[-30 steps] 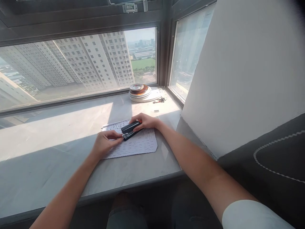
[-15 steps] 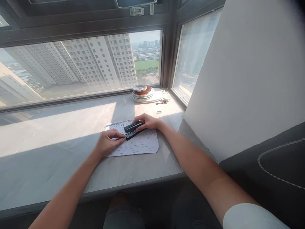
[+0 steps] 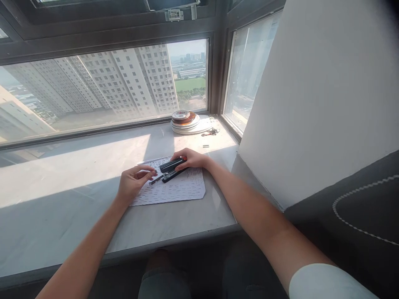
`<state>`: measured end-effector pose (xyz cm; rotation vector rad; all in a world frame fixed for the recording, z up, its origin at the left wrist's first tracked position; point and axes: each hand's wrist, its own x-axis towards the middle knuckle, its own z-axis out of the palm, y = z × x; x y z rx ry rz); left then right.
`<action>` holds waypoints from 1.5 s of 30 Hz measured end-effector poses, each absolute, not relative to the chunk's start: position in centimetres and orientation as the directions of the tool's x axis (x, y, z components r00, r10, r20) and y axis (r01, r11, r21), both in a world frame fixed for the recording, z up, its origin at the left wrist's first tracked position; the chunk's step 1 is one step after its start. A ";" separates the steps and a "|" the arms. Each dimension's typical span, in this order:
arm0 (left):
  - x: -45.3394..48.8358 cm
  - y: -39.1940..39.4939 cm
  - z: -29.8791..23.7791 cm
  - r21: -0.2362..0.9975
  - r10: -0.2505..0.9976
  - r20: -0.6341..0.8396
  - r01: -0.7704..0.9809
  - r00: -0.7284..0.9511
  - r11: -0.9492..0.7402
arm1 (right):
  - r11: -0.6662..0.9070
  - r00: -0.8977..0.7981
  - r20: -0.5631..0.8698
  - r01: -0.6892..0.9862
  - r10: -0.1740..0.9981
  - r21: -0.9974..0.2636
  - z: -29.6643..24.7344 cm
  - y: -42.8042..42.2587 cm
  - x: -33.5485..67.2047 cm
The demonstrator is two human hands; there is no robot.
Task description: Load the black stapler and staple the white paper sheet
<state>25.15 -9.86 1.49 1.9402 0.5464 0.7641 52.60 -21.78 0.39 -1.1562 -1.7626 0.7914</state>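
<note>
The right hand holds a black plastic stapler over dash-marked white paper: top raised, slim metal tray slid out, not yet closed. Left hand: fingertips nearly meeting, contents unclear.

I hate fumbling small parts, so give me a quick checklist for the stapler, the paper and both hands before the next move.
1. Stapler held: ok, the right hand grips it.
2. Stapler open: ok, its upper and lower arms stand apart at the front.
3. Metal rail fully inside the stapler: not ok, it sticks out of the front, near the left hand.
4. Left hand free: cannot tell, anything between its fingertips is too small to make out.
5. Paper under the stapler: ok, it lies on the sill.
6. Small strips clear of both hands: ok, they lie apart, beyond the right hand.
</note>
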 end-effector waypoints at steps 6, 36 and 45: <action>25.2 -9.9 1.3 0.883 0.608 0.303 0.024 0.734 -0.468 | 0.381 -0.203 0.326 0.375 0.923 -0.845 0.4 -21.8 52.6; 25.5 -10.2 1.2 0.828 0.453 0.298 0.009 0.840 -0.560 | 0.349 -0.187 0.302 0.325 0.935 -0.879 0.4 -21.8 52.5; 25.6 -9.9 1.0 0.887 0.468 0.242 0.001 0.850 -0.461 | 0.343 -0.187 0.296 0.325 0.937 -0.881 0.3 -21.7 52.4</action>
